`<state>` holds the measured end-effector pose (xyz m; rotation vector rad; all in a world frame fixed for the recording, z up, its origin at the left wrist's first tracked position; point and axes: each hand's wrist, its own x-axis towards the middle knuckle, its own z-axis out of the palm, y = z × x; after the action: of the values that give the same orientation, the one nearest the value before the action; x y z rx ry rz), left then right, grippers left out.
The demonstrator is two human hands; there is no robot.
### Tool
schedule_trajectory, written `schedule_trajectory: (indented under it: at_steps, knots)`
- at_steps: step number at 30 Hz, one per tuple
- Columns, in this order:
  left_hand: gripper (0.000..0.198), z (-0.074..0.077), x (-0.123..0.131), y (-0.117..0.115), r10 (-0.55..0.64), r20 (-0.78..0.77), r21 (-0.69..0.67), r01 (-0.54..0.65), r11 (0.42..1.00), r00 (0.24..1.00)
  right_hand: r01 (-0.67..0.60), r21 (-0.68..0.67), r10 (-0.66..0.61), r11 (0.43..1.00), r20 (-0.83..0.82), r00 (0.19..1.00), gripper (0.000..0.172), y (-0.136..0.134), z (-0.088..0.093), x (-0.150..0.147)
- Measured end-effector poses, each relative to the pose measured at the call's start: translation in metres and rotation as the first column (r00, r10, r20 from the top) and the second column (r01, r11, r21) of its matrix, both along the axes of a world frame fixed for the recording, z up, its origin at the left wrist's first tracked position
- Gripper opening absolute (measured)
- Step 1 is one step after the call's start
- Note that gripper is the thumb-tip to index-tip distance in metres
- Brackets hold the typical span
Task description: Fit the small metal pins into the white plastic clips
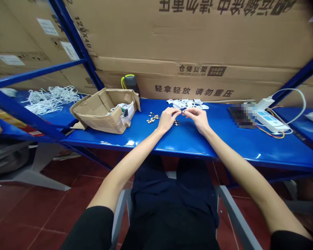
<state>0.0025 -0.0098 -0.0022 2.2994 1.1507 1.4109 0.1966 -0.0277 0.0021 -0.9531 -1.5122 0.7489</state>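
Both my hands are stretched out over the blue shelf top [187,140]. My left hand [168,118] and my right hand [197,117] meet fingertip to fingertip, each pinching one end of a tiny metal part [183,111]. A few more small parts [176,122] lie just under my hands. To the left sits a scatter of small metal pieces [152,118]. Behind my hands lies a heap of white plastic pieces [187,103].
An open cardboard box [105,110] with white parts stands at the left, a dark bottle [131,83] behind it. White wire hangers [50,99] lie far left. A white power strip [272,121] with cables is at the right. Large cartons form the back wall.
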Motion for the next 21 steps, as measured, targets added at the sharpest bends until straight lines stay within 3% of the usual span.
schedule_trajectory:
  at_steps: [5, 13, 21]
  knots:
    - [0.012, 0.000, -0.008, 0.002, -0.011, -0.068, -0.008, 0.010, 1.000, 0.998, 0.002, 0.047, -0.009, 0.999, 0.147, 0.989, 0.035, -0.002, -0.001, 0.002]
    - [0.013, -0.001, -0.010, 0.003, -0.112, -0.108, 0.000, 0.113, 0.994, 0.988, -0.003, 0.064, -0.012, 0.998, 0.234, 0.972, 0.042, 0.000, -0.004, 0.004]
    - [0.018, 0.001, -0.013, 0.005, -0.120, -0.111, -0.012, 0.119, 0.993, 0.987, 0.109, 0.139, -0.153, 0.984, 0.359, 0.921, 0.037, 0.002, -0.003, 0.006]
